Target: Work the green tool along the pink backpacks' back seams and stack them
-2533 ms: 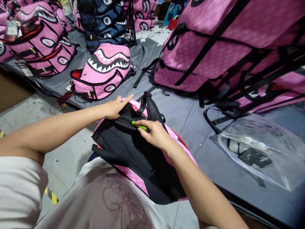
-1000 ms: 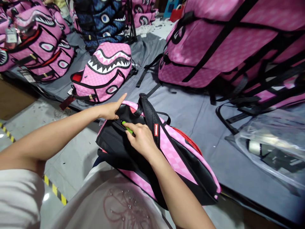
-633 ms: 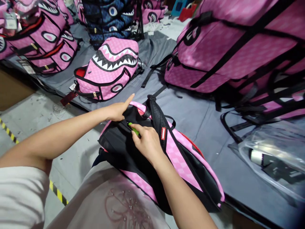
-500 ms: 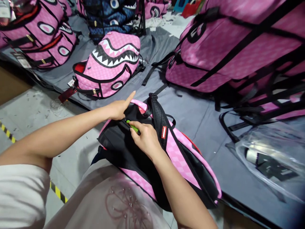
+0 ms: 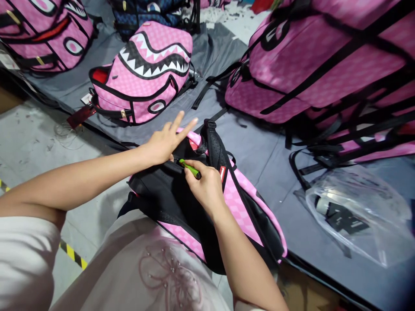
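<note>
A pink-and-black backpack (image 5: 243, 203) lies across my lap and the table edge, its black padded back facing up. My right hand (image 5: 205, 185) is closed around a slim tool with a green and black handle (image 5: 190, 169). The tool's dark tip points left at the black panel, close to my left hand; its exact kind is unclear. My left hand (image 5: 162, 144) rests at the top of the backpack, fingers spread beside the pink carry handle (image 5: 193, 137). Its thumb side is low against the black fabric, and what lies under it is partly hidden.
A pink backpack with a shark mouth (image 5: 142, 77) lies ahead on the grey cloth-covered table (image 5: 259, 160). More pink backpacks (image 5: 292, 65) are piled at right, others (image 5: 48, 39) at far left. A clear plastic bag (image 5: 359, 216) with dark items sits at right.
My left hand's fingers have spread, where one finger mainly pointed out before. My right hand and the green-handled tool have moved slightly right. The view has shifted a little.
</note>
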A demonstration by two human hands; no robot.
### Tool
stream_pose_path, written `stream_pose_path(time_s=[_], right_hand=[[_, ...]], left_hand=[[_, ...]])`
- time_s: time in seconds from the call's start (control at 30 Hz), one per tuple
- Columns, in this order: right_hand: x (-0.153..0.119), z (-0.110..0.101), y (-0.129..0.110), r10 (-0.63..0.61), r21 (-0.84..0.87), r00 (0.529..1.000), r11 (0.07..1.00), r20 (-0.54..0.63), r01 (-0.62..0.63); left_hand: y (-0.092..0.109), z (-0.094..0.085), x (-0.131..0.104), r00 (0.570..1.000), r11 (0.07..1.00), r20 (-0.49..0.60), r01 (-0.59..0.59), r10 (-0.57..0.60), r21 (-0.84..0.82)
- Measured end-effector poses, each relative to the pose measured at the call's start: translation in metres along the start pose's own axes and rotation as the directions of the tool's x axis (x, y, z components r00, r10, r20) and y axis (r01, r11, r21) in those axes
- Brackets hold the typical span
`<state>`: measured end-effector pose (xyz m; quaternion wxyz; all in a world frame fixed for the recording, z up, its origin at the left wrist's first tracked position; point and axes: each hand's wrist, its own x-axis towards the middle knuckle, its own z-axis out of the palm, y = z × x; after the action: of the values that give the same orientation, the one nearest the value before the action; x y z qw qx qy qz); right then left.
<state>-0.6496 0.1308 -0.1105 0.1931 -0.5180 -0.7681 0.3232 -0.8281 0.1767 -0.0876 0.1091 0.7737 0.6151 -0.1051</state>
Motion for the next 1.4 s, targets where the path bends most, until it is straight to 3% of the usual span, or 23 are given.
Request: stream_pose_path(time_s=[0.1, 0.27, 0.5, 0.97, 1.07, 1.2, 1.27, 1.3, 1.37, 1.4], right_hand=[[0.000, 0.002, 0.003, 0.012, 0.025, 0.999, 1.000, -0.030, -0.011], [-0.002, 0.002, 0.006, -0.003, 0.069, 0.999, 0.998, -0.052, 0.007], [0.001, 0.002, 0.002, -0.008, 0.052, 1.000, 0.999, -0.020, 0.009], [0.009, 0.008, -0.013, -0.024, 0.043, 0.999, 0.999, 0.046, 0.022], [-0.005, -0.005, -0.015, -0.037, 0.113, 0.999, 0.993, -0.012, 0.038], [-0.036, -0.051, 0.002, -0.073, 0.340, 0.979, 0.931, -0.193, 0.136], [-0.057, -0.084, 0.024, 0.007, 0.317, 0.914, 0.939, -0.405, 0.133], [-0.069, -0.102, 0.039, 0.051, 0.281, 0.847, 0.952, -0.529, 0.118], [-0.095, -0.135, 0.079, 0.138, 0.198, 0.644, 0.980, -0.753, 0.022], [-0.106, -0.149, 0.103, 0.174, 0.145, 0.530, 0.985, -0.830, -0.097]], left_hand=[[0.004, 0.002, 0.003, 0.997, 0.994, -0.008, -0.082, 0.083, 0.069], [-0.008, 0.006, 0.005, 0.979, 0.979, -0.018, -0.200, 0.201, 0.030], [-0.010, 0.003, 0.004, 0.983, 0.983, 0.020, -0.185, 0.185, 0.012], [-0.018, 0.005, 0.009, 0.981, 0.981, -0.017, -0.195, 0.195, 0.004], [-0.023, 0.003, 0.004, 0.970, 0.971, -0.047, -0.240, 0.239, -0.016], [-0.041, 0.016, 0.013, 0.941, 0.951, -0.133, -0.305, 0.310, 0.059], [-0.048, 0.027, 0.022, 0.921, 0.938, -0.185, -0.329, 0.344, 0.108], [-0.049, 0.031, 0.026, 0.911, 0.934, -0.208, -0.335, 0.355, 0.126], [-0.048, 0.035, 0.027, 0.900, 0.928, -0.233, -0.342, 0.369, 0.149], [-0.046, 0.035, 0.026, 0.898, 0.927, -0.239, -0.340, 0.370, 0.158]])
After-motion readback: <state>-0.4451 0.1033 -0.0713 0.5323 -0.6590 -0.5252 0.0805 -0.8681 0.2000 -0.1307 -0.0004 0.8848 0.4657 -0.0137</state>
